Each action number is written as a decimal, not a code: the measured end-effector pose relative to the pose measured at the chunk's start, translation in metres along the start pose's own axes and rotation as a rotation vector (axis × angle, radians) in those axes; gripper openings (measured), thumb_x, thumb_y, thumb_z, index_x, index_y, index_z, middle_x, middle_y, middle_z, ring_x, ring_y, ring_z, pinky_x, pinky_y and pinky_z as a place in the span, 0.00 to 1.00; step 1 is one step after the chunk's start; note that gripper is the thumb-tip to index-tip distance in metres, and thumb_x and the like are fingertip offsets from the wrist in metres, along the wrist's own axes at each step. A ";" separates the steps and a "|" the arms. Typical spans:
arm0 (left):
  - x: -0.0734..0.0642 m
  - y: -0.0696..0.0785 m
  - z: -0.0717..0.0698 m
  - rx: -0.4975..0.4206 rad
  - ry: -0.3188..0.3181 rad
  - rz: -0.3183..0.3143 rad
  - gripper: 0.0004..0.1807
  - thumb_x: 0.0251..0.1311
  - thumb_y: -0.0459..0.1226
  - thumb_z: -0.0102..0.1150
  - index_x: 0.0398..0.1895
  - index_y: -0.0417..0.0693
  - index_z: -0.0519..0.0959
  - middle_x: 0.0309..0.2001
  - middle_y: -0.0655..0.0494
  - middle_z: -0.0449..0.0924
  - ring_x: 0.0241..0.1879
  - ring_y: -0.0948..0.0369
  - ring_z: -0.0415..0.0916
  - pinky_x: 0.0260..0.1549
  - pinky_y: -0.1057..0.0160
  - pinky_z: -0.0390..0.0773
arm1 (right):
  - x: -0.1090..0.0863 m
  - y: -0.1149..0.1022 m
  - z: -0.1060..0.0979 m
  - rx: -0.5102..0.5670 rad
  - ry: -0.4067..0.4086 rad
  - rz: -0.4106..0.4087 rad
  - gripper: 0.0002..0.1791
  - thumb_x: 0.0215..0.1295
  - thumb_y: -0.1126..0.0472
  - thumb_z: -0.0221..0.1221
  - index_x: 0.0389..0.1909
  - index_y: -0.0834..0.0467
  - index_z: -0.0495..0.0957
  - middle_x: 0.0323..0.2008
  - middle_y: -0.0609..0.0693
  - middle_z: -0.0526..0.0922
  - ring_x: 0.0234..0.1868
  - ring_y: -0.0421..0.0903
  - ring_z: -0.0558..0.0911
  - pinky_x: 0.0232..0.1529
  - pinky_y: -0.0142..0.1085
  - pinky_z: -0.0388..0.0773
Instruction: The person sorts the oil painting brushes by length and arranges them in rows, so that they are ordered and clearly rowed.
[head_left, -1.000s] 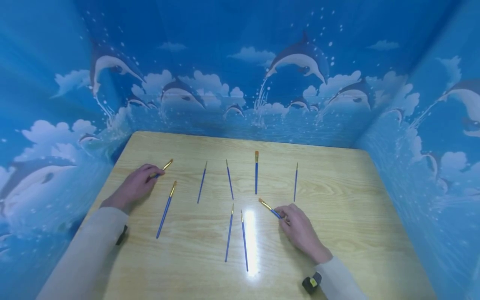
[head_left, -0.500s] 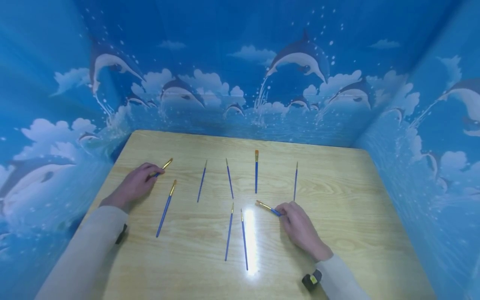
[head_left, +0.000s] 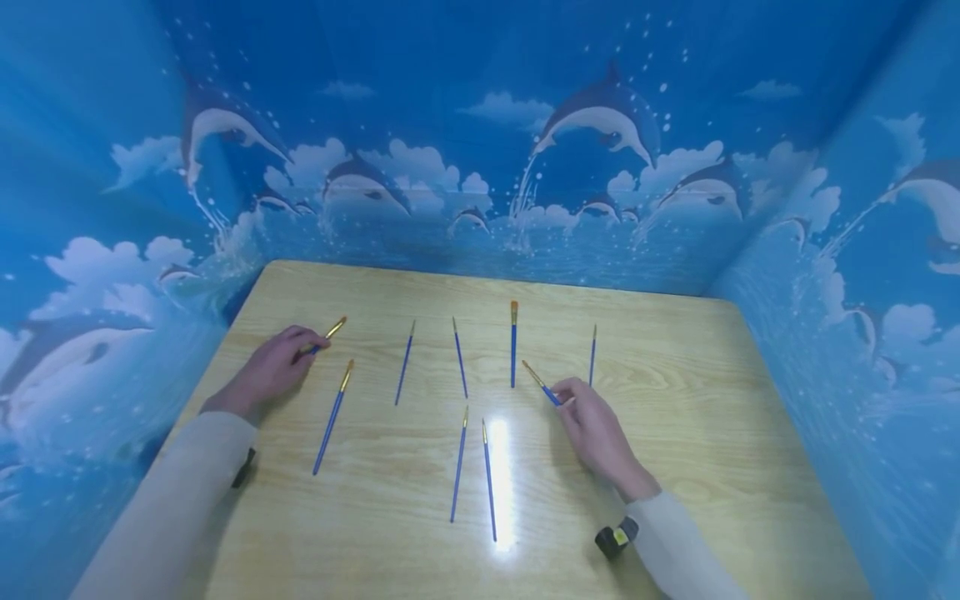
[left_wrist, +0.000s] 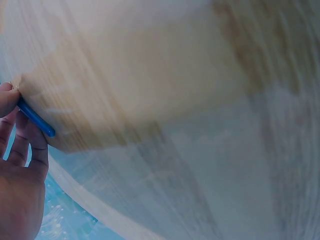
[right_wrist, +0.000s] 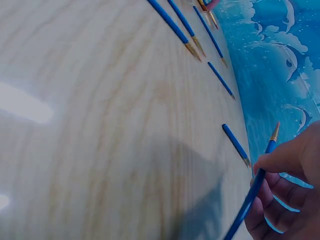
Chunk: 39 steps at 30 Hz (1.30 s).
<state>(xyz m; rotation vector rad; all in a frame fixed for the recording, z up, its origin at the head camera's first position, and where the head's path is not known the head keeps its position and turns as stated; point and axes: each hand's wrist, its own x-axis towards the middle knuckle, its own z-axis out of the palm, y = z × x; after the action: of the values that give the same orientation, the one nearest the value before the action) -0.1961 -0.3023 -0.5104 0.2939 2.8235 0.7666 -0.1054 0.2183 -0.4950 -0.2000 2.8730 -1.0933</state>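
Note:
At the left side of the table, my left hand point(head_left: 273, 367) pinches a paintbrush point(head_left: 337, 326), its gold ferrule and orange bristles sticking out past the fingers. Its blue handle end point(left_wrist: 37, 118) shows beneath the thumb in the left wrist view. On the right, my right hand point(head_left: 596, 429) grips another blue-handled paintbrush point(head_left: 536, 376) between thumb and fingers, bristles pointing away to the upper left. The right wrist view shows that brush's long handle point(right_wrist: 250, 197) running down past the fingers. A thin brush point(head_left: 592, 354) lies just beyond the right hand, its lower end hidden.
Several loose brushes lie spread on the wooden table point(head_left: 697, 400), among them a wide flat brush point(head_left: 513, 346) at the back, a larger one point(head_left: 332, 425) beside the left hand, and two thin ones point(head_left: 459, 467) point(head_left: 489, 483) in front. Dolphin-print curtains point(head_left: 480, 233) enclose the table.
My right hand has moved a little away from me, and its brush has turned so the tip points further forward and its bristles look narrower. The left hand stays put.

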 end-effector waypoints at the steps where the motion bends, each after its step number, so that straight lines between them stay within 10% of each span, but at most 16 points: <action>1: 0.000 0.000 0.000 0.000 -0.001 -0.001 0.20 0.81 0.32 0.51 0.72 0.45 0.78 0.73 0.36 0.72 0.75 0.34 0.67 0.76 0.28 0.66 | 0.002 -0.001 0.000 0.014 -0.003 0.002 0.17 0.78 0.69 0.58 0.63 0.59 0.78 0.55 0.56 0.87 0.49 0.50 0.86 0.51 0.45 0.87; 26: -0.001 -0.003 0.000 -0.008 0.004 0.013 0.20 0.81 0.33 0.52 0.72 0.46 0.78 0.72 0.37 0.73 0.73 0.35 0.69 0.75 0.29 0.68 | 0.065 -0.026 0.000 -0.010 -0.008 0.040 0.14 0.81 0.63 0.61 0.63 0.58 0.81 0.56 0.58 0.83 0.43 0.49 0.84 0.42 0.40 0.85; 39: 0.000 -0.004 -0.001 -0.008 0.007 0.019 0.20 0.81 0.32 0.53 0.72 0.46 0.78 0.71 0.38 0.73 0.73 0.35 0.70 0.74 0.29 0.70 | 0.097 -0.023 0.002 -0.027 -0.034 0.048 0.16 0.76 0.65 0.64 0.61 0.63 0.81 0.56 0.64 0.83 0.55 0.60 0.83 0.60 0.55 0.84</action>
<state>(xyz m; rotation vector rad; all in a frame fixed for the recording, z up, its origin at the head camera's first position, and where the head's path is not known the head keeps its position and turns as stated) -0.1968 -0.3061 -0.5114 0.3172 2.8276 0.7837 -0.1984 0.1860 -0.4827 -0.1484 2.8481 -1.0340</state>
